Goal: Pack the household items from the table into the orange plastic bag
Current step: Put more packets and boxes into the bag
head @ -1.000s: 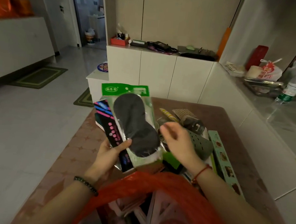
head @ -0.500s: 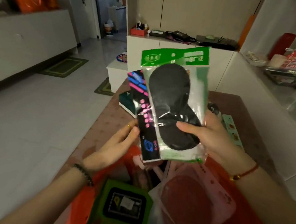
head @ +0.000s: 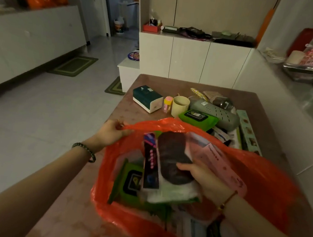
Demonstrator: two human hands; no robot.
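The orange plastic bag [head: 260,178] lies open on the near part of the brown table [head: 147,81]. My left hand [head: 112,133] pinches the bag's far left rim and holds it up. My right hand [head: 201,176] grips a clear packet with a dark insole [head: 171,158] and a black-and-pink card pack [head: 150,161], both inside the bag's mouth. A green wipes pack [head: 128,182] and a pink packet [head: 222,163] lie in the bag too.
Beyond the bag on the table stand a dark tissue box [head: 147,97], a small yellow-pink bottle [head: 167,104], a cream cup [head: 180,106], another green wipes pack [head: 197,117], a grey perforated case [head: 217,112] and a long green box [head: 248,131]. White cabinets stand behind and to the right.
My right hand has lowered the insole packet and card pack from in front of me down into the bag. My left hand let go of them and took the bag's rim.
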